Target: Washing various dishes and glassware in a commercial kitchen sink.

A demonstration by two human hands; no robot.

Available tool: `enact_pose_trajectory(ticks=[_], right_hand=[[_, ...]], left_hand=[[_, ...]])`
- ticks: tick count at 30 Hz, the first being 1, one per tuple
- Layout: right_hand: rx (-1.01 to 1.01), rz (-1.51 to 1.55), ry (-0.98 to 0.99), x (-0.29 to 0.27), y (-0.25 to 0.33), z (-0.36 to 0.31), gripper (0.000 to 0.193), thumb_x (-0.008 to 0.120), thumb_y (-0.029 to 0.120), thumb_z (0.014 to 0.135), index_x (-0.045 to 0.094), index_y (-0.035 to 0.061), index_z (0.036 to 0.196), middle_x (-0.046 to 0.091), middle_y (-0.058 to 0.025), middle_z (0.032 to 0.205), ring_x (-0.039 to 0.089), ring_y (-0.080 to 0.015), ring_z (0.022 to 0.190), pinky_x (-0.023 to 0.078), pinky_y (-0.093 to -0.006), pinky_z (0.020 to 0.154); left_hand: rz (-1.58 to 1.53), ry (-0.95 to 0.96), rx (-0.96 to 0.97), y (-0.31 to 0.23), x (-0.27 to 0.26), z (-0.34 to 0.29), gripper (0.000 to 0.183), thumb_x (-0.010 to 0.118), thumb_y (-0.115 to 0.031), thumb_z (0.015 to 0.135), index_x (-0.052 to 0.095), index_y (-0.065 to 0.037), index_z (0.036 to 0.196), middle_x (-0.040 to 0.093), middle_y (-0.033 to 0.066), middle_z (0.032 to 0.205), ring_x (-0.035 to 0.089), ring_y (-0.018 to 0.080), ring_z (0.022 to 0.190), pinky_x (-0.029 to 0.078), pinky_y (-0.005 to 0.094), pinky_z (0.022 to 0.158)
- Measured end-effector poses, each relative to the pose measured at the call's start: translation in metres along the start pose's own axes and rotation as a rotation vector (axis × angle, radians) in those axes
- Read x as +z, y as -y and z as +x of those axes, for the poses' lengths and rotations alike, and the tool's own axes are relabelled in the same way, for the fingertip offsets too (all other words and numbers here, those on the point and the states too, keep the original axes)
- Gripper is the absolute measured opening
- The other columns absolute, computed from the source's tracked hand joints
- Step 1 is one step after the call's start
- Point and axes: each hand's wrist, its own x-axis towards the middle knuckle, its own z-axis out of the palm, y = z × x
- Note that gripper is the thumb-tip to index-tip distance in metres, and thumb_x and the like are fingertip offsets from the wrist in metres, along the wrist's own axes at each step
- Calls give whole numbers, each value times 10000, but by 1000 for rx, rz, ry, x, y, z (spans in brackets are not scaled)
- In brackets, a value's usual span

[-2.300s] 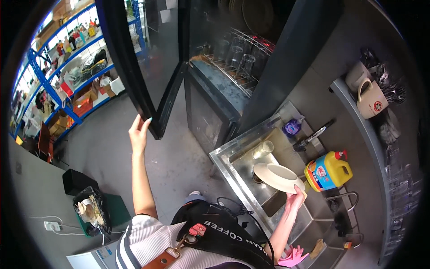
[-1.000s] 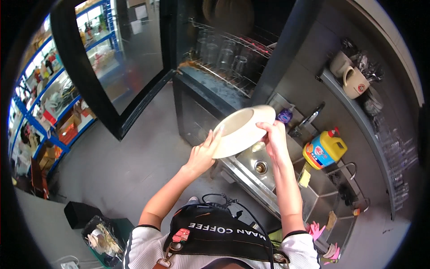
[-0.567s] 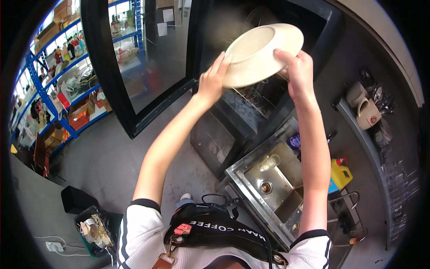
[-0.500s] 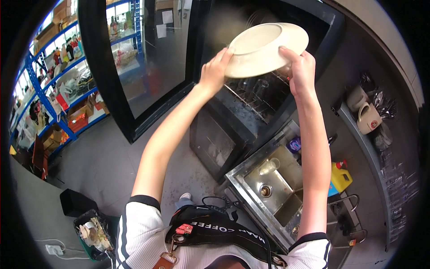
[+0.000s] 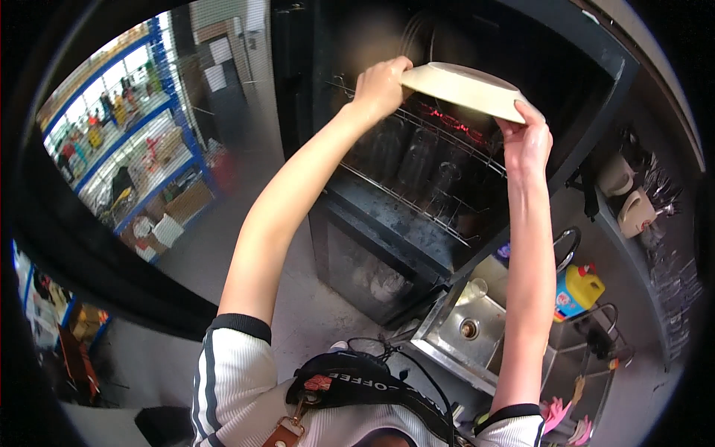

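A cream-coloured plate (image 5: 463, 91) is gripped at its rim by both my hands, raised before an open dark cabinet (image 5: 350, 212). It is seen nearly edge-on, tilted down slightly to the right. My left hand (image 5: 381, 89) closes on its left end, and my right hand (image 5: 526, 141) pinches the right end with the thumb against the rim. Below and behind the plate, clear glasses (image 5: 417, 160) stand on a wire rack (image 5: 406, 200). A red glow (image 5: 454, 123) shows inside the cabinet, just under the plate. Part of the upper interior is dark and hidden.
The cabinet's open door spans the left side, with blue shelving (image 5: 167, 112) seen through its glass. To the lower right are a metal sink (image 5: 469, 328), a yellow jug (image 5: 581, 290) and pink gloves (image 5: 555, 413). Mugs (image 5: 637, 212) sit on a wall shelf at the right.
My hands and the plate have moved nearer the cabinet's interior, and the plate has turned from showing its underside to nearly edge-on. The view has shifted closer to the cabinet.
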Motion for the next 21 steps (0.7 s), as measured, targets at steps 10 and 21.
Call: enact_pose_trajectory(ticks=[10, 21], right_hand=[[-56, -41, -195, 1, 4, 15, 162, 451, -16, 746, 470, -142, 846, 510, -217, 863, 548, -299, 820, 479, -438, 770], [-65, -190, -303, 0, -3, 33, 135, 439, -31, 719, 446, -154, 775, 500, -226, 813, 569, -315, 720, 536, -404, 637]], left_hand=[[-542, 217, -294, 10, 32, 39, 475, 718, -197, 607, 488, 62, 932, 580, 163, 859, 570, 239, 827, 449, 309, 727], [-721, 277, -348, 59, 116, 85, 205, 498, -80, 727, 571, 74, 840, 602, 149, 756, 594, 221, 648, 483, 285, 591]])
